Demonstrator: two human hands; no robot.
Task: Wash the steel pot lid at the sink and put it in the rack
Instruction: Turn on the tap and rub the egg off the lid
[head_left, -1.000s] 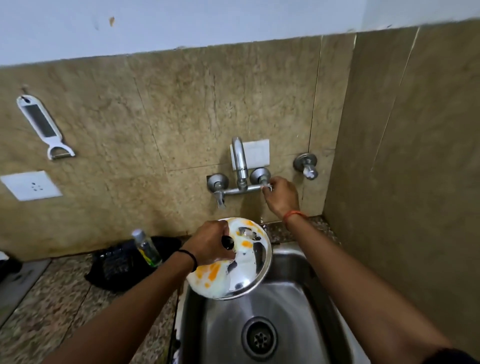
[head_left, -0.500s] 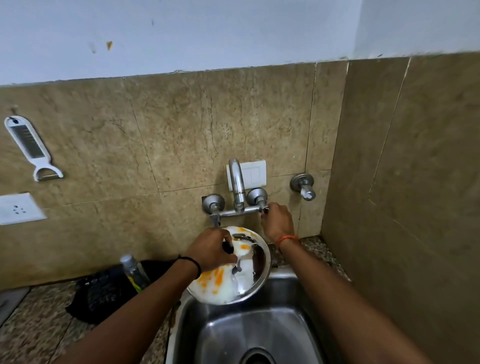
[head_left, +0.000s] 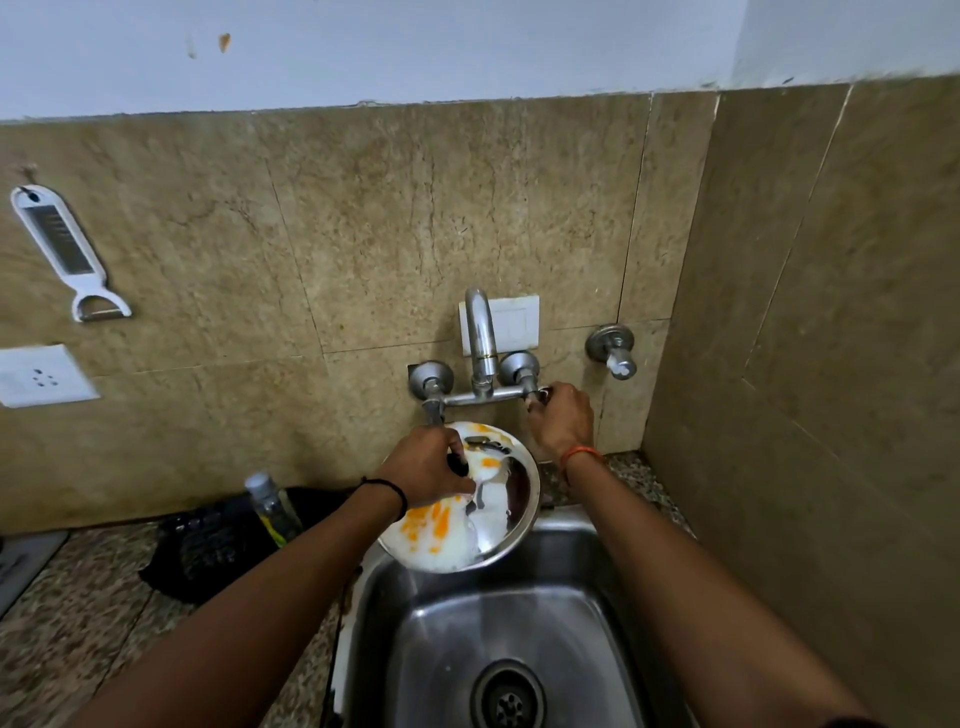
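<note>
Over the steel sink (head_left: 524, 644), the left hand (head_left: 428, 460) grips the black knob of the steel pot lid (head_left: 498, 525), holding it tilted beneath the tap (head_left: 480, 343), smeared white and orange. Right hand (head_left: 561, 415) has its fingers curled round the tap's right handle.

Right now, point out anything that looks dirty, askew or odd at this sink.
The steel lid, held tilted over the sink by the left hand, is smeared with orange and white residue. The right hand grips the tap handle. Nothing else stands out.
</note>
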